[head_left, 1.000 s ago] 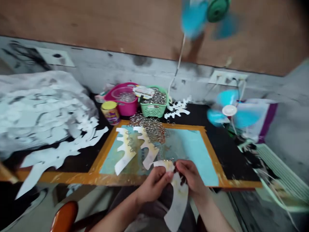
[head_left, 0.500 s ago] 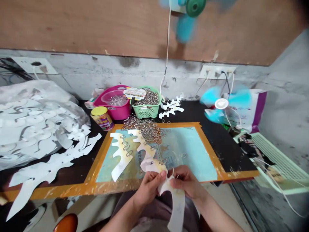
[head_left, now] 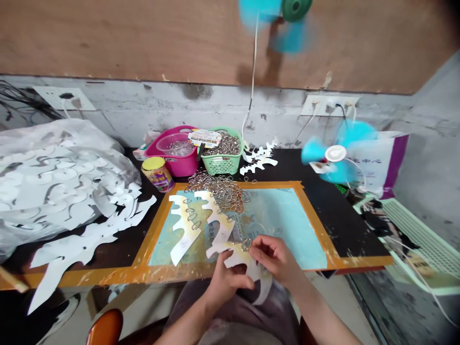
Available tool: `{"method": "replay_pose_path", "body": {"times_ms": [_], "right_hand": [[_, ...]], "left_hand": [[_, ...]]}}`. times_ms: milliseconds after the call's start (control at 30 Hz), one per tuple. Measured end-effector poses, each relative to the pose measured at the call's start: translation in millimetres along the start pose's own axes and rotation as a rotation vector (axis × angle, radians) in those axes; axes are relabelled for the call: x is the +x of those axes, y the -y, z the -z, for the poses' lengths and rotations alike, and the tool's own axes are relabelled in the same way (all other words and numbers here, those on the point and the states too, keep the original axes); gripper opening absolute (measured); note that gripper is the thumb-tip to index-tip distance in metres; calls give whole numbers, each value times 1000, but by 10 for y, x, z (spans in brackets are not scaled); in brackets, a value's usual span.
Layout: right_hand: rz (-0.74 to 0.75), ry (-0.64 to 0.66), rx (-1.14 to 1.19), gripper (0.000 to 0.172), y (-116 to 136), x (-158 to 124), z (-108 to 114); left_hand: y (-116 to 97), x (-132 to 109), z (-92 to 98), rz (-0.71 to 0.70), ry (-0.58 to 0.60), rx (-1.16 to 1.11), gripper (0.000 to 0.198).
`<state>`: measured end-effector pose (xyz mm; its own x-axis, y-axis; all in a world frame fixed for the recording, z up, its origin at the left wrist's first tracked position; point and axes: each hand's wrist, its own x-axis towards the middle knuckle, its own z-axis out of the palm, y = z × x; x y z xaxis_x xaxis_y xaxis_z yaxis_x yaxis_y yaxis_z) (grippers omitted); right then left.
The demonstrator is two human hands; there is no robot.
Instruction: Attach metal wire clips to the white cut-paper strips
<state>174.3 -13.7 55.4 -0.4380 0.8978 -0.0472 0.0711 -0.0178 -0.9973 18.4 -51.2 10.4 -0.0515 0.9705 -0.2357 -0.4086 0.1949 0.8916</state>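
Observation:
At the table's front edge, a white toothed cut-out strip with yellowish stains lies between my hands, its lower end hanging over my lap. My left hand has it between thumb and fingers, with the thumb stretched along the near side. My right hand is closed in a pinch at the strip's upper edge, on a small metal ring; the fingertips partly hide it. Two similar strips, a left one and a middle one, lie on the blue sheet with rings along their right edges.
Loose metal rings are heaped behind the strips. A pink basket, a green basket and a yellow-lidded can stand at the back. Left is a plastic bag of white cut-outs; right, a spinning fan and a pale green tray.
The strip has shifted up onto the table edge, and its hanging end has swung up. My left hand has loosened its pinch and spread wider; my right hand has moved up to the ring.

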Motion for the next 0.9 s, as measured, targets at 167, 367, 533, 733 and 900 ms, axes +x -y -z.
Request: {"method": "replay_pose_path", "body": {"times_ms": [167,367,533,733,900], "right_hand": [[76,-133,-60,21,-79,-54,-94],[175,-200,-138,21,-176,-59,-116],[233,-293,-265,16,-191,-55,-181],[290,-392,-453,15,-245,-52,-278],[393,-475,-542,16,-337,-34,-354]], "left_hand": [[-140,26,17,-36,-101,18,37],[-197,66,19,-77,-101,56,30],[-168,72,18,-126,-138,72,29],[-86,73,51,-239,-174,194,24],[15,71,12,-283,-203,197,25]]}}
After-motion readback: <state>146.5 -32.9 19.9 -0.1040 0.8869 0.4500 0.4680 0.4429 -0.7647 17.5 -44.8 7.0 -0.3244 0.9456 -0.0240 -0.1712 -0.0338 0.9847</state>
